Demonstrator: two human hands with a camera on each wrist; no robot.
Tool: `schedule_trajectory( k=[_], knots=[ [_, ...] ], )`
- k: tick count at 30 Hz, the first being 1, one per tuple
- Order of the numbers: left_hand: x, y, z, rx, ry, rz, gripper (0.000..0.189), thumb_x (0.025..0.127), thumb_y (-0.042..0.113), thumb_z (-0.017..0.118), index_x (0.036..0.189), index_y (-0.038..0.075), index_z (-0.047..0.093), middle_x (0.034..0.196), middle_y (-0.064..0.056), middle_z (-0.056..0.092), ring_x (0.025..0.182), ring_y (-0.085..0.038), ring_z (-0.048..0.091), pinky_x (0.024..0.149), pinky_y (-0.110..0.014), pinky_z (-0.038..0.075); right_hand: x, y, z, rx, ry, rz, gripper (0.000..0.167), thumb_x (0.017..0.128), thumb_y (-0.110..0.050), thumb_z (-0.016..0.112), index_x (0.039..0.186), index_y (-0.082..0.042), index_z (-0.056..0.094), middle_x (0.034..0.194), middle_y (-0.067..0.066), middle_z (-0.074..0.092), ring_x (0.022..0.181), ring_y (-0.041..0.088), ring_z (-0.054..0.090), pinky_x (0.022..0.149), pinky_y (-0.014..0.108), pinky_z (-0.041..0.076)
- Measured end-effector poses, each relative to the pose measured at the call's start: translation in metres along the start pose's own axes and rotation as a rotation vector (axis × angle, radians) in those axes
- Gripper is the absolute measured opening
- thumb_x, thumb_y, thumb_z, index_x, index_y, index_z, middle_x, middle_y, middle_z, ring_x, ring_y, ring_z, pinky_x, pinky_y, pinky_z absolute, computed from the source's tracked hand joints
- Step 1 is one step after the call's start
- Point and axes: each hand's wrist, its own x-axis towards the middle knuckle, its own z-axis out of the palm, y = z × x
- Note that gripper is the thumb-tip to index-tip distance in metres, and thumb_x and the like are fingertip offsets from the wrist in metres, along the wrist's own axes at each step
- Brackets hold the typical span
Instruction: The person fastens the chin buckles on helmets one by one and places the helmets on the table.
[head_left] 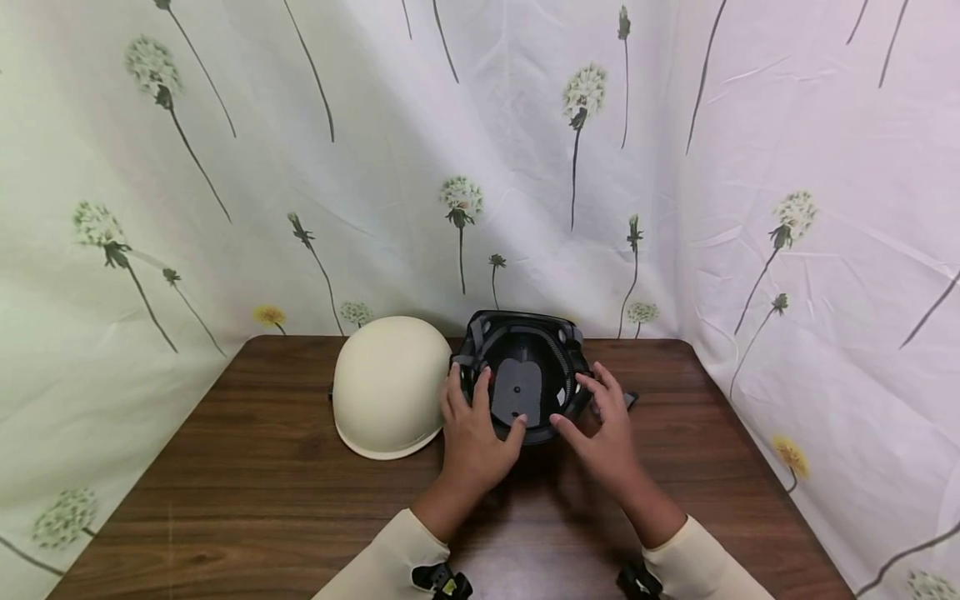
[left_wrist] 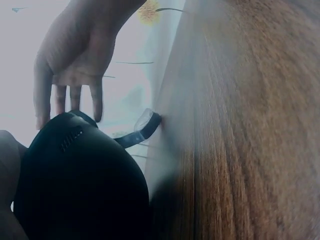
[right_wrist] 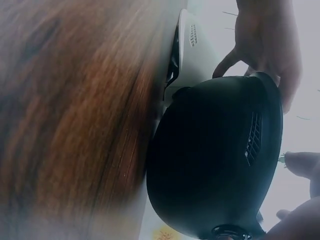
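Note:
A black helmet [head_left: 517,383] lies upside down on the table, its grey-padded inside facing up. My left hand [head_left: 474,433] is at its left side, fingers spread along the rim and thumb by the near edge. On the right side, my right hand [head_left: 607,433] has its fingers loosely extended at the rim, with the thumb near the front edge. The left wrist view shows the dark outer shell [left_wrist: 85,185] and a strap with a buckle [left_wrist: 149,125] beyond it. In the right wrist view, a vent [right_wrist: 254,137] shows on the shell.
A cream helmet [head_left: 390,387] sits dome up just left of the black one, close beside my left fingers. The brown wooden table [head_left: 247,483] meets a white curtain [head_left: 360,225] printed with dandelions at the back and sides.

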Motion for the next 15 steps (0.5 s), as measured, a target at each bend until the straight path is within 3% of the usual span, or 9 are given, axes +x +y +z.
schedule_trajectory(
  k=[8, 15],
  knots=[
    [-0.0022, 0.0026, 0.0000, 0.021, -0.099, -0.029, 0.083, 0.094, 0.043, 0.076, 0.161, 0.010, 0.040, 0.172, -0.026, 0.003, 0.155, -0.053, 0.009, 0.105, -0.068, 0.046, -0.0005, 0.0034, 0.0023, -0.110, -0.135, 0.136, 0.088, 0.097, -0.039, 0.077, 0.166, -0.012, 0.029, 0.175, 0.020, -0.001, 0.157, 0.051, 0.013, 0.114, 0.074, 0.031],
    [-0.0091, 0.0086, 0.0028, -0.034, -0.142, -0.047, 0.081, 0.096, 0.037, 0.076, 0.160, 0.006, 0.039, 0.172, -0.028, -0.004, 0.155, -0.056, 0.006, 0.106, -0.068, 0.046, -0.0026, -0.0004, 0.0065, -0.085, -0.138, 0.146, 0.089, 0.095, -0.027, 0.081, 0.164, -0.008, 0.029, 0.172, 0.028, 0.001, 0.155, 0.052, 0.019, 0.114, 0.071, 0.033]
  ],
)
